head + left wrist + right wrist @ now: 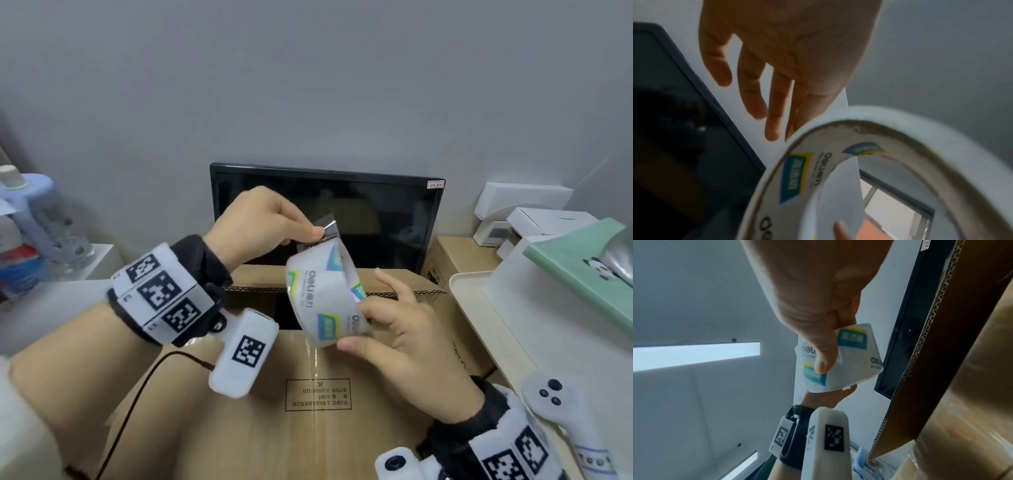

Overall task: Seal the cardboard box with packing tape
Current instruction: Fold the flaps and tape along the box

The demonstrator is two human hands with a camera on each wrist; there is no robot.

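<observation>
Now | I'm seeing right hand [394, 337] gripping tape roll [325, 294] above cardboard box [308, 411] | left hand [263, 222] pinching peeled tape end [327, 228], just above roll

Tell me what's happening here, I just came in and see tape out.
A person is getting ready to tape a cardboard box. The right hand holds the roll of packing tape above the box, while the left hand pinches the loose tape end and peels it up off the roll. A strip of clear tape already shows on the box top; the far flap looks open.
</observation>
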